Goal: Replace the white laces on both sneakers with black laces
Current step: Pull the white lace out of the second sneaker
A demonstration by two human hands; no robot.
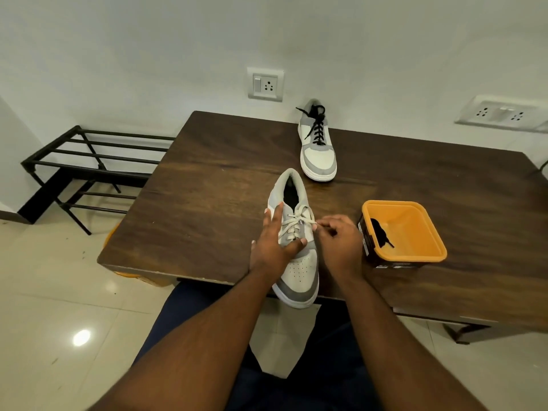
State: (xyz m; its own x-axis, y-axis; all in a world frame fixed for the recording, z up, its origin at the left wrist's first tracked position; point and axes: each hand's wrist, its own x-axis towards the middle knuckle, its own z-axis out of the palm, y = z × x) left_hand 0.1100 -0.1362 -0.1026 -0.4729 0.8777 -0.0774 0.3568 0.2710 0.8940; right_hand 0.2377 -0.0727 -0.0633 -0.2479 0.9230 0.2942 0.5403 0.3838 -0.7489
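A grey and white sneaker (pixel 299 274) with white laces (pixel 292 225) lies at the table's front edge, its toe hanging over toward me. My left hand (pixel 274 243) lies over its left side, fingers straight along the upper and thumb across the tongue. My right hand (pixel 339 241) pinches a white lace end by the sneaker's right eyelets. A second sneaker (pixel 318 155) with black laces (pixel 318 126) stands farther back. A black lace (pixel 382 234) lies in the orange tub (pixel 415 229) on the right.
The dark wooden table (pixel 207 188) stands against a white wall with sockets (pixel 264 83). A black metal shoe rack (pixel 86 170) stands on the tiled floor to the left. Something orange shows under the table's left corner (pixel 111 237).
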